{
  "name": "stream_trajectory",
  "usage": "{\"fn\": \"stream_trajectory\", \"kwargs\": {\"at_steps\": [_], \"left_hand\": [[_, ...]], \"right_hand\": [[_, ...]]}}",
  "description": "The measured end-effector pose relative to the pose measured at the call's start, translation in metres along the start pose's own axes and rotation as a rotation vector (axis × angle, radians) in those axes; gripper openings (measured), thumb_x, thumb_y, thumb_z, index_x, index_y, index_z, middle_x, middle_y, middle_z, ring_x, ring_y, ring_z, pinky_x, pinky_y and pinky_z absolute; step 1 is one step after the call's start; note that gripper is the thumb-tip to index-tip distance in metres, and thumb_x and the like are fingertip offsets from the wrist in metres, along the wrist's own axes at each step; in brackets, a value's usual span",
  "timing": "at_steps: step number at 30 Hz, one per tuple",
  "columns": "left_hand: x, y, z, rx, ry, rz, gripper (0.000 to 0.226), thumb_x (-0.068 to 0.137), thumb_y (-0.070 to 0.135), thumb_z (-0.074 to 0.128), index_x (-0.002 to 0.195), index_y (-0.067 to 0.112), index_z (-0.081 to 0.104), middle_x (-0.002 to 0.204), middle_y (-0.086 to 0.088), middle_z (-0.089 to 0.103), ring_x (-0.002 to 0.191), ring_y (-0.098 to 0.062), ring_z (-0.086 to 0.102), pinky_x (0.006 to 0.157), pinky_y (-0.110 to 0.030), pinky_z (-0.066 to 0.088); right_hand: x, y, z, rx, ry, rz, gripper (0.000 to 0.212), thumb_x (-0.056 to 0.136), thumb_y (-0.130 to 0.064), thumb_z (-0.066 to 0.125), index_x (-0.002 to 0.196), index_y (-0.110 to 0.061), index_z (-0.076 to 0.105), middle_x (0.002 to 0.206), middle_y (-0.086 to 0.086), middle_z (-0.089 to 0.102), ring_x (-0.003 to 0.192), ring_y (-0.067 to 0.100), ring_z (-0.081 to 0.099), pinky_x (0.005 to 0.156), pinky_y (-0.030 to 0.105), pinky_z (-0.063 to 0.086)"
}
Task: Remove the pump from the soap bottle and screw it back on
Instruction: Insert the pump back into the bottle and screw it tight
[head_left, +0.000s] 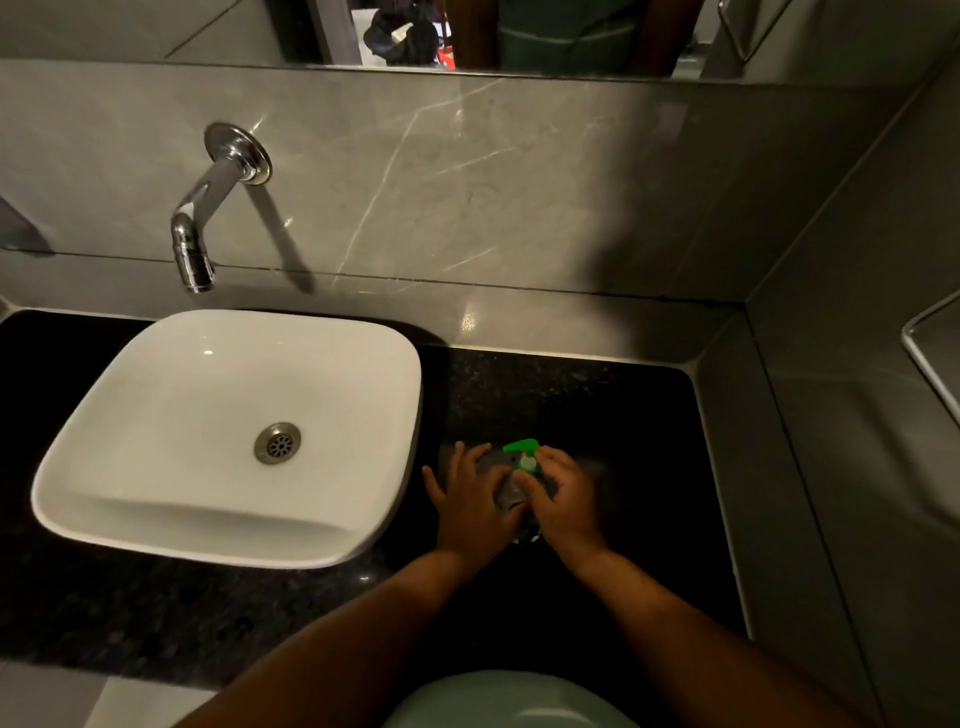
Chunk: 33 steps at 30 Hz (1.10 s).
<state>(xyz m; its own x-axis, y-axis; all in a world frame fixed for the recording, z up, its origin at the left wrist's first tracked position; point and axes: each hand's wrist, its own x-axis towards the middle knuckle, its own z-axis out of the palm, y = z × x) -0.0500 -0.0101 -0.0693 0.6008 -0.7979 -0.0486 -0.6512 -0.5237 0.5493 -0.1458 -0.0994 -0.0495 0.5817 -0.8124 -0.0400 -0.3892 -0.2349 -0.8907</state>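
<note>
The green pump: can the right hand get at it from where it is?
Probably yes. The right hand already has fingers at the collar under the green pump, and nothing lies between them; the left hand steadies the bottle.

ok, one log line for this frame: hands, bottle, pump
left hand: steadies soap bottle | right hand: at pump collar | pump: on bottle | bottle: on dark counter, right of sink

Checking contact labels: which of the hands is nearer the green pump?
Right. The right hand has fingers at the green pump; the left hand rests beside it, lower.
</note>
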Motion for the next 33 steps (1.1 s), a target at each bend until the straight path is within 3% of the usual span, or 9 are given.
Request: {"fn": "stream_trajectory", "kwargs": {"at_steps": [4, 8, 13, 17, 22, 25, 28, 31, 33], "left_hand": [[-0.002, 0.007, -0.002, -0.004, 0.043, -0.024, 0.062, 0.067, 0.063, 0.036, 0.111, 0.028, 0.063, 0.147, -0.003, 0.041, 0.146, -0.027, 0.014, 0.110, -0.064, -0.010], [-0.001, 0.002, -0.001, 0.030, -0.001, -0.025, 0.064, 0.065, 0.067, 0.036, 0.113, 0.032, 0.061, 0.150, -0.001, 0.036, 0.147, -0.026, 0.010, 0.110, -0.064, -0.011], [0.004, -0.010, 0.000, 0.037, -0.029, 0.064, 0.067, 0.066, 0.069, 0.040, 0.122, 0.037, 0.057, 0.153, 0.000, 0.031, 0.148, -0.023, 0.005, 0.111, -0.059, -0.013], [0.003, -0.010, -0.002, 0.045, -0.011, 0.120, 0.074, 0.066, 0.074, 0.036, 0.125, 0.033, 0.056, 0.153, 0.000, 0.033, 0.147, -0.023, 0.009, 0.112, -0.059, -0.011], [0.005, -0.011, -0.003, 0.024, -0.014, 0.112, 0.077, 0.063, 0.079, 0.040, 0.123, 0.035, 0.056, 0.144, 0.005, 0.045, 0.145, -0.020, 0.021, 0.113, -0.060, -0.008], [0.006, -0.011, -0.005, -0.020, 0.034, 0.181, 0.066, 0.068, 0.075, 0.055, 0.121, 0.036, 0.054, 0.133, 0.009, 0.055, 0.140, -0.018, 0.032, 0.112, -0.056, -0.007], [0.010, -0.006, -0.016, 0.051, 0.032, 0.236, 0.071, 0.063, 0.078, 0.047, 0.113, 0.029, 0.061, 0.121, 0.004, 0.063, 0.134, -0.018, 0.042, 0.112, -0.054, -0.001], [0.014, -0.003, -0.024, 0.098, -0.043, 0.228, 0.074, 0.058, 0.079, 0.044, 0.109, 0.030, 0.063, 0.120, 0.005, 0.063, 0.135, -0.014, 0.039, 0.112, -0.051, -0.001], [0.014, -0.002, -0.023, 0.095, -0.068, 0.209, 0.066, 0.062, 0.075, 0.055, 0.110, 0.031, 0.064, 0.120, 0.006, 0.063, 0.135, -0.014, 0.037, 0.113, -0.052, 0.000]], "right_hand": [[-0.002, -0.003, 0.006, -0.028, 0.072, 0.012, 0.041, 0.076, -0.031, 0.064, 0.104, -0.003, 0.068, 0.111, 0.014, 0.067, 0.102, 0.024, 0.060, 0.092, 0.031, 0.044], [-0.004, -0.006, 0.006, -0.009, 0.081, 0.011, 0.032, 0.078, -0.024, 0.071, 0.104, -0.005, 0.068, 0.103, -0.001, 0.061, 0.099, 0.019, 0.060, 0.090, 0.027, 0.044], [-0.007, -0.004, -0.009, 0.024, -0.045, -0.031, 0.051, 0.069, -0.032, 0.073, 0.114, -0.009, 0.063, 0.121, 0.000, 0.054, 0.116, 0.014, 0.052, 0.096, 0.000, 0.030], [-0.011, -0.021, -0.041, -0.055, -0.154, -0.095, 0.070, 0.069, -0.035, 0.078, 0.131, -0.016, 0.050, 0.129, -0.002, 0.049, 0.119, 0.007, 0.047, 0.103, 0.018, 0.036], [-0.009, -0.049, -0.066, -0.338, -0.328, -0.216, 0.059, 0.075, -0.032, 0.074, 0.128, -0.019, 0.053, 0.120, 0.006, 0.060, 0.111, 0.018, 0.058, 0.100, 0.037, 0.047], [-0.003, -0.067, -0.069, -0.634, -0.453, -0.262, 0.057, 0.077, -0.039, 0.066, 0.130, -0.026, 0.049, 0.122, 0.006, 0.058, 0.113, 0.025, 0.055, 0.098, 0.042, 0.046], [0.005, -0.086, -0.067, -0.848, -0.531, -0.319, 0.042, 0.081, -0.040, 0.057, 0.121, -0.030, 0.053, 0.116, 0.007, 0.058, 0.109, 0.030, 0.054, 0.093, 0.044, 0.046], [0.015, -0.098, -0.066, -1.059, -0.581, -0.453, 0.030, 0.086, -0.038, 0.051, 0.114, -0.029, 0.057, 0.112, 0.006, 0.058, 0.107, 0.031, 0.054, 0.089, 0.044, 0.047], [0.021, -0.103, -0.067, -1.133, -0.628, -0.527, 0.028, 0.086, -0.037, 0.052, 0.113, -0.029, 0.058, 0.111, 0.006, 0.058, 0.106, 0.030, 0.054, 0.088, 0.044, 0.046]]}}
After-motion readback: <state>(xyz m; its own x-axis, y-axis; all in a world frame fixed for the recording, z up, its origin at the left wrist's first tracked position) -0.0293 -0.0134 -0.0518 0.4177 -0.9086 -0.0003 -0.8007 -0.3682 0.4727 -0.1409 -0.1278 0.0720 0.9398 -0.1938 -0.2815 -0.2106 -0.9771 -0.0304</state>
